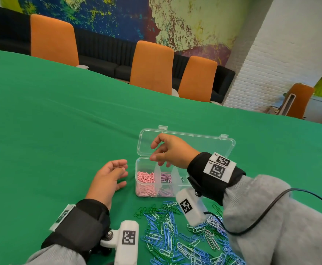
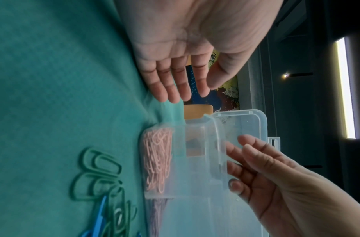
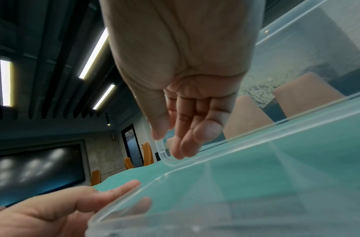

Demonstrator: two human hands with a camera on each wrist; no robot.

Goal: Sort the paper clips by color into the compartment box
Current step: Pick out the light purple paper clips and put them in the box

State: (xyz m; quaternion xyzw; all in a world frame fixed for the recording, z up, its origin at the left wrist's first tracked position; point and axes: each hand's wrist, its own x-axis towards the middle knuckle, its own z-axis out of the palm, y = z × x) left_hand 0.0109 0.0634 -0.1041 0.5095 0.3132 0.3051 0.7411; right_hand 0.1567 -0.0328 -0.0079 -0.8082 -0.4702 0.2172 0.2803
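A clear compartment box [image 1: 139, 194] stands on the green cloth with its lid [image 1: 198, 143] raised behind it. Pink clips [image 1: 146, 178] fill its left compartment and purple clips [image 1: 166, 178] the one beside it. My right hand [image 1: 156, 151] hovers over the box's back left corner with its fingers relaxed and apart, and I see nothing in them; the right wrist view shows this hand [image 3: 181, 137] empty too. My left hand [image 1: 122, 169] rests open on the cloth just left of the box. The left wrist view shows the left hand's fingers [image 2: 175, 86] straight beside the pink clips [image 2: 157, 160].
A loose pile of blue, green and white clips [image 1: 175, 236] lies on the cloth in front of the box, partly under my right forearm. Green clips [image 2: 98, 176] lie nearest the box. Orange chairs [image 1: 152, 67] line the table's far edge.
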